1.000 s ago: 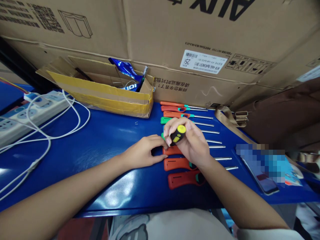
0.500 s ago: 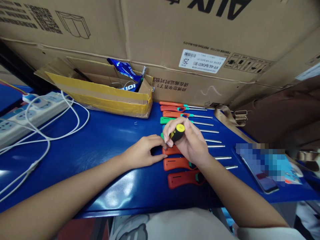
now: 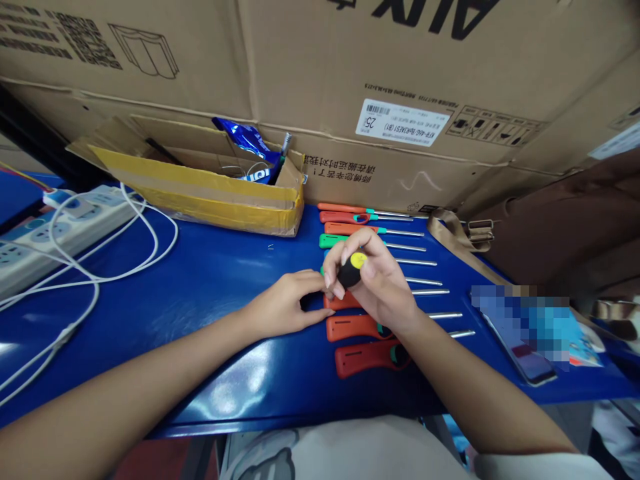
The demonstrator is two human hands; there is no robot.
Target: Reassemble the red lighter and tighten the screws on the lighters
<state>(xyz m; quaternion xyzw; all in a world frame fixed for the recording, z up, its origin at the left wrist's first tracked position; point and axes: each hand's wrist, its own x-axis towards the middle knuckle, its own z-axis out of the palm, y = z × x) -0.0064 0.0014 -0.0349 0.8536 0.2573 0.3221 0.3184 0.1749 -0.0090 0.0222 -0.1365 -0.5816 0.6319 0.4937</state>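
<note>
My right hand (image 3: 380, 283) is wrapped round a stubby screwdriver handle (image 3: 351, 269), black with a yellow end cap that tilts up toward me. The screwdriver's tip is hidden behind my fingers. Below it, an orange stick lighter (image 3: 341, 301) lies on the table, partly covered by my right hand. My left hand (image 3: 287, 303) grips the butt end of this lighter between thumb and fingers. More stick lighters with metal rods lie side by side in a row, among them a green one (image 3: 333, 241), an orange one (image 3: 353, 327) and a red one (image 3: 365, 359).
Behind the blue table (image 3: 220, 267) stands a large carton (image 3: 310, 73). An open small box (image 3: 210, 200) holds a blue wrapper. At left are a power strip (image 3: 65, 230) and white cables (image 3: 95, 280); a phone (image 3: 530, 363) and a strap (image 3: 455, 237) lie at right.
The screwdriver handle has turned slightly in my right hand, and the thumb has shifted over the yellow end's edge. My left hand stays at the lighter.
</note>
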